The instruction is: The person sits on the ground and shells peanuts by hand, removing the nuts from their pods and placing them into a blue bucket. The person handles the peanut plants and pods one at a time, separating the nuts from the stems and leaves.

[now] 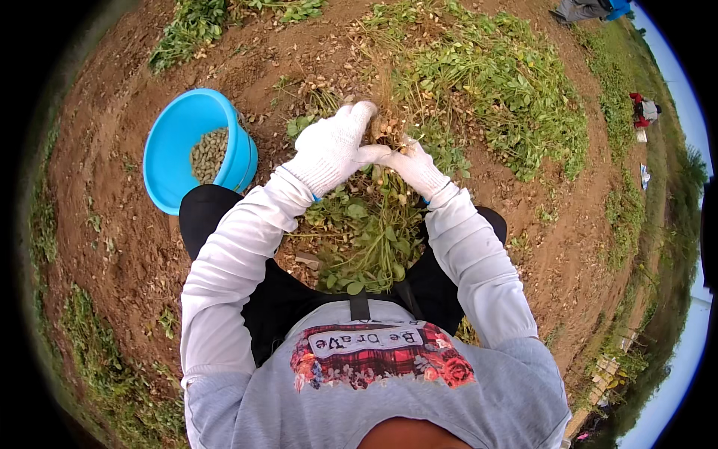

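Observation:
Both hands wear white knitted gloves and meet at the root end of a pulled peanut plant (387, 130). My left hand (334, 147) is at the roots with its fingers bent, thumb toward the other hand. Close on the right, my right hand (414, 165) grips the plant near its pods; its fingertips are partly hidden. Leafy stems (387, 230) hang down between my knees. A blue plastic bucket (247, 160), tilted beside my left knee, holds many peanuts in their shells (209, 154).
A large heap of peanut plants (505, 90) lies ahead to the right, another bunch (190, 31) ahead to the left. Brown soil (106, 174) with scattered leaves surrounds me. Two other people, one in red and white (646, 110), are far off at the right.

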Available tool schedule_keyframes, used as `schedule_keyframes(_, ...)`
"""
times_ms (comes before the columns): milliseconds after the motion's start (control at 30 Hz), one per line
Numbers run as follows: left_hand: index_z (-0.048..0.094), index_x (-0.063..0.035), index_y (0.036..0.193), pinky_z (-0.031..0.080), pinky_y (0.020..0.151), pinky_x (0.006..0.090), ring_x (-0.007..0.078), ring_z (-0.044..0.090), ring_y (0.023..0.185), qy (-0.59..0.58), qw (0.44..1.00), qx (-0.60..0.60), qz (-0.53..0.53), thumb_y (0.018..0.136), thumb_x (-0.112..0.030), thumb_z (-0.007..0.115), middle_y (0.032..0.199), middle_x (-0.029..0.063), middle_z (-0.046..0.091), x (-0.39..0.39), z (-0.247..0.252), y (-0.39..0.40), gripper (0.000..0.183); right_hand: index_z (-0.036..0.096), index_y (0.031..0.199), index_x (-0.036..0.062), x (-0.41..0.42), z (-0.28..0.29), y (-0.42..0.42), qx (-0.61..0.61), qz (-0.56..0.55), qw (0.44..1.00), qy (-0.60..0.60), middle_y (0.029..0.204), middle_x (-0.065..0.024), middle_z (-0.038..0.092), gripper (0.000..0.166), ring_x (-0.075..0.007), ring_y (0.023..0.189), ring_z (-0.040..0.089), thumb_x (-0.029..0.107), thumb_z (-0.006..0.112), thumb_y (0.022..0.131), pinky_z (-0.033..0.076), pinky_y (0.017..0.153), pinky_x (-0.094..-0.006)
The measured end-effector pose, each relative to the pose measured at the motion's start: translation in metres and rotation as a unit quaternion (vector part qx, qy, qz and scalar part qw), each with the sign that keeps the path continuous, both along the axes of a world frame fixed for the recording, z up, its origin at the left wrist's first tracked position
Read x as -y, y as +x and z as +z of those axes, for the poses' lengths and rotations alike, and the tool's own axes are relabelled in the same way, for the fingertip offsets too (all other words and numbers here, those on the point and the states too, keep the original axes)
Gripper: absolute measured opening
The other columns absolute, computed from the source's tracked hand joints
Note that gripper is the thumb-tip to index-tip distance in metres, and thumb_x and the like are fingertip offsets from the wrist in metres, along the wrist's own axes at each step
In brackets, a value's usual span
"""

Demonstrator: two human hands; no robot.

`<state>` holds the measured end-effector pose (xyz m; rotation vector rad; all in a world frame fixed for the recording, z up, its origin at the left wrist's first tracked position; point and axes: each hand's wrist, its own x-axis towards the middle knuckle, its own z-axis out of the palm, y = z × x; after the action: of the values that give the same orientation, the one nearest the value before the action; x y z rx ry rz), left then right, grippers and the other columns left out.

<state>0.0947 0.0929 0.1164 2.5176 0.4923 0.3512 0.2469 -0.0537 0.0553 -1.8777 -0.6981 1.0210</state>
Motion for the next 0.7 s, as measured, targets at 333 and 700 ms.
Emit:
schedule_keyframes(333, 0.053, -0.0024, 0.135, 0.058, 0.080, 0.0356, 0.0242, 0.071, 0.090, -0.381, 0.925, -0.007, 0.016, 0.098, -0.024, 0.066, 0.103, 0.0166, 0.071, -0.047, -0.029, 0.025, 0.045, 0.061, 0.138, 0.0095, -0.035, -0.012, 0.007, -0.132, 0.042, 0.989, 0.051, 0.120, -0.0084, 0.069, 0.053, -0.0168, 0.107, 0.063, 0.031, 0.072, 0.091, 0.048, 0.096, -0.0336)
schedule_keyframes(700, 0.058, -0.0001, 0.113, 0.051, 0.058, 0.0290, 0.0111, 0.058, 0.063, -0.329, 0.927, -0.153, -0.098, 0.097, -0.018, 0.067, 0.081, 0.0065, 0.063, -0.086, 0.028, -0.019, 0.026, 0.065, 0.128, 0.0042, -0.049, 0.022, -0.008, -0.254, 0.180, 0.950, 0.008, 0.094, -0.0027, 0.070, 0.041, -0.0115, 0.076, 0.063, 0.022, 0.073, 0.092, 0.053, 0.066, -0.0298)
